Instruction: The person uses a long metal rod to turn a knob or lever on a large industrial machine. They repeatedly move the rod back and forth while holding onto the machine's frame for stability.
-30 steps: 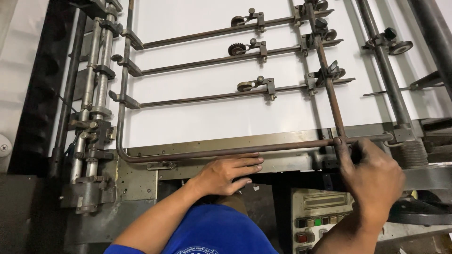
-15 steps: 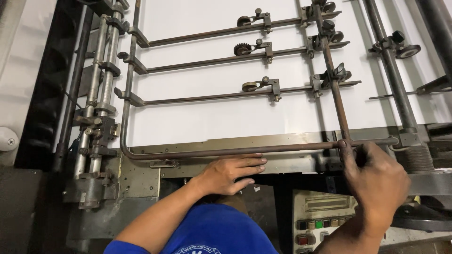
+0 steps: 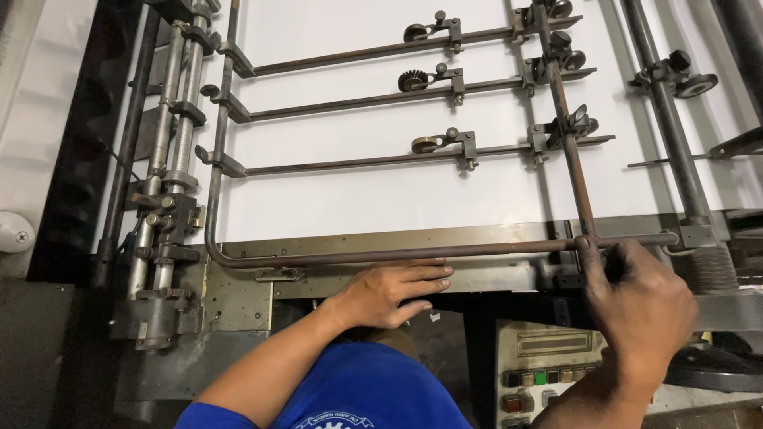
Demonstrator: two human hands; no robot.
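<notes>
Head view: rod (image 3: 397,256) lies left-right, right hand (image 3: 644,306) gripping

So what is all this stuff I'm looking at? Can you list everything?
white sheet: one, white, flat under the rods
cross rods: three, dark metal, lying across the sheet
small wheels: several, dark metal, clamped on the rods
front rod: one, brownish, along the near edge, curving up at left
metal plate: one, dull brass, under the front rod
threaded shafts: two, grey, left side
control panel: one, beige with coloured buttons, lower right
left hand: flat on the plate's edge
right hand: gripping the front rod's junction
</notes>
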